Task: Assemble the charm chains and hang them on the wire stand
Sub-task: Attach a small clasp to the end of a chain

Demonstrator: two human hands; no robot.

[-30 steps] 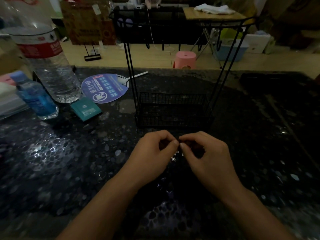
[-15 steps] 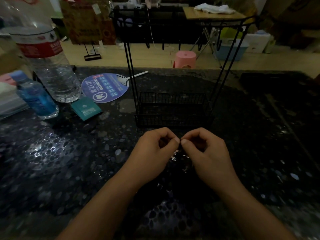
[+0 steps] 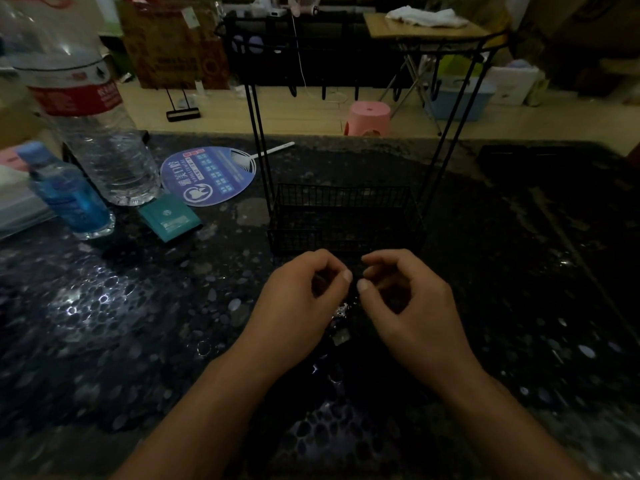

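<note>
While both hands meet just at 6 o'clock of the wire stand (image 3: 346,216), the left hand (image 3: 301,303) curls its thumb and fingers into a narrow pinch, and the right hand (image 3: 408,303) does likewise at its 3 o'clock. Between and below them glints a small charm chain (image 3: 341,311); whether either pinch actually holds it cannot be told in the dim light. Over the dark pebbled table (image 3: 104,323), toward 10 o'clock, stand a large water bottle (image 3: 100,133), a blue bottle (image 3: 69,199), a round fan (image 3: 207,174) and a teal packet (image 3: 169,218).
</note>
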